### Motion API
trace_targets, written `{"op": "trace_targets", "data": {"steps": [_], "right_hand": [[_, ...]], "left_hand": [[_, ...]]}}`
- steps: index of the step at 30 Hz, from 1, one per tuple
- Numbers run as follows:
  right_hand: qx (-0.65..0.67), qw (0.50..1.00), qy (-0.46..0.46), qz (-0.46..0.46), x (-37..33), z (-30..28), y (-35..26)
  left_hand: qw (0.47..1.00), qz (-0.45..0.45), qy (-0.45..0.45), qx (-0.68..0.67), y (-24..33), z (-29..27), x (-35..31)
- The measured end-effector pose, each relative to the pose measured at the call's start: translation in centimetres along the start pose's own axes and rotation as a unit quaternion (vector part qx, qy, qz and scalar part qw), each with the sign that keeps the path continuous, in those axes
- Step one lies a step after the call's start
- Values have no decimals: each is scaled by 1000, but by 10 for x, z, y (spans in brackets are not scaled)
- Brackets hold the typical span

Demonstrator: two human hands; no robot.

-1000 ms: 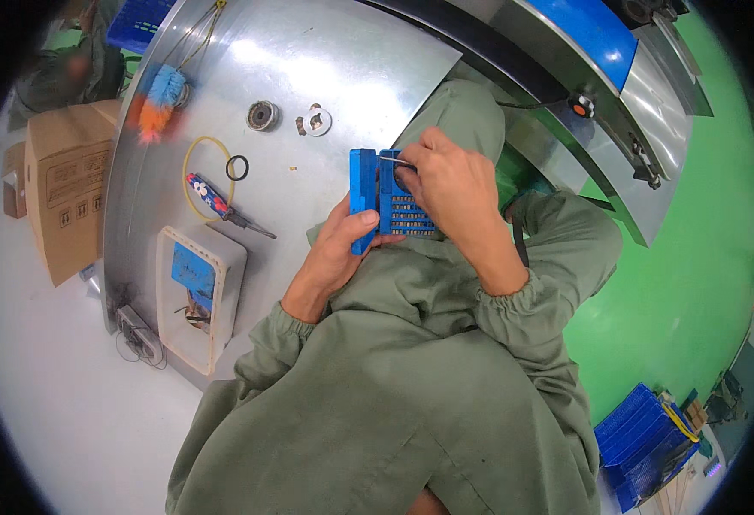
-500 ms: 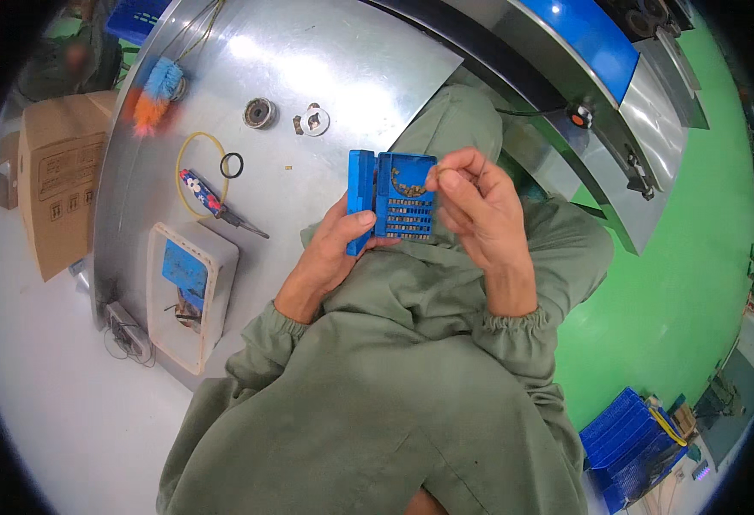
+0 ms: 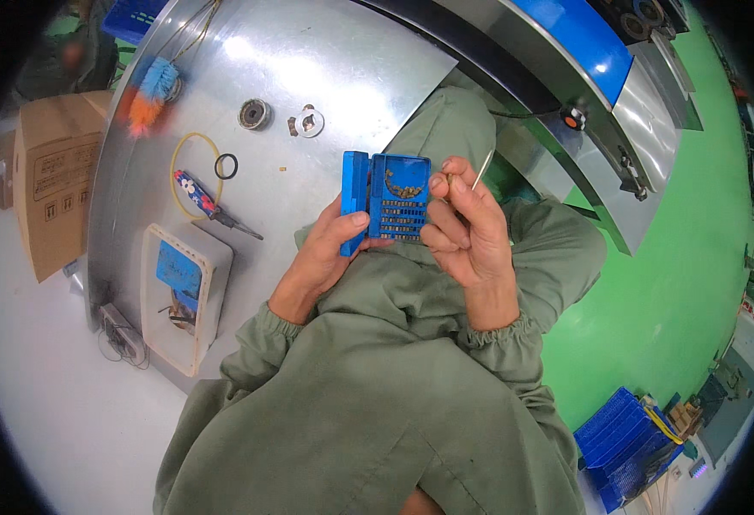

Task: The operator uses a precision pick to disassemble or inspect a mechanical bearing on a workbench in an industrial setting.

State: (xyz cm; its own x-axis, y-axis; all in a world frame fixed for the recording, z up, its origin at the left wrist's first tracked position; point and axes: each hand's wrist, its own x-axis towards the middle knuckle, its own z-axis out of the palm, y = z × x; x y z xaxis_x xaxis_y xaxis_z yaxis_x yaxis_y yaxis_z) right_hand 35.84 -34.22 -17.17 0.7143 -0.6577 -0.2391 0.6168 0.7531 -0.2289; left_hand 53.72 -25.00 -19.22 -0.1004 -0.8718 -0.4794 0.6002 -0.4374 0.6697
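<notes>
My left hand (image 3: 318, 253) grips an opened blue hinged case (image 3: 355, 184) above my lap, thumb on its lid side. Inside the case, short brass-coloured pieces (image 3: 404, 190) lie loose in the upper part, with more standing in rows below. Just right of the case my right hand (image 3: 478, 245) is closed, thumb and fingertips pinched. A thin, shiny metal rod-like tool (image 3: 483, 169) sticks up from its fingers; its lower end is hidden in the hand. Something small and brownish shows at the fingertips, too small to name.
On the metal table lie a round metal part (image 3: 254, 114), a ring-shaped part (image 3: 310, 123), a black ring (image 3: 227, 166), a yellow loop (image 3: 173, 176), a screwdriver (image 3: 214, 209) and a colourful brush (image 3: 155, 86). A white tub (image 3: 222, 275) stands nearer, left of my arm.
My right hand has turned and moved slightly away from the case's edge, and the thin metal tool now shows above its fingers. The left hand still holds the case.
</notes>
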Motion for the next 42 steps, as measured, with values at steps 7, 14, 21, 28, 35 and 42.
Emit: {"op": "trace_targets", "data": {"steps": [7, 14, 21, 28, 35, 42], "right_hand": [[-176, 981, 72, -27, 4, -2, 0], [-826, 504, 98, -233, 23, -3, 1], [-871, 425, 111, -221, 31, 1, 8], [-912, 354, 67, -195, 37, -1, 11], [-924, 323, 36, -199, 43, 2, 8], [-934, 307, 19, -184, 45, 2, 9]], "left_hand": [[1000, 0, 6, 4, 2, 3, 0], [1000, 2, -1, 5, 0, -1, 1], [1000, -1, 17, 2, -1, 1, 0], [1000, 3, 11, 7, 0, 0, 0], [1000, -2, 0, -11, -2, -2, 1], [999, -7, 9, -32, 1, 2, 0]]}}
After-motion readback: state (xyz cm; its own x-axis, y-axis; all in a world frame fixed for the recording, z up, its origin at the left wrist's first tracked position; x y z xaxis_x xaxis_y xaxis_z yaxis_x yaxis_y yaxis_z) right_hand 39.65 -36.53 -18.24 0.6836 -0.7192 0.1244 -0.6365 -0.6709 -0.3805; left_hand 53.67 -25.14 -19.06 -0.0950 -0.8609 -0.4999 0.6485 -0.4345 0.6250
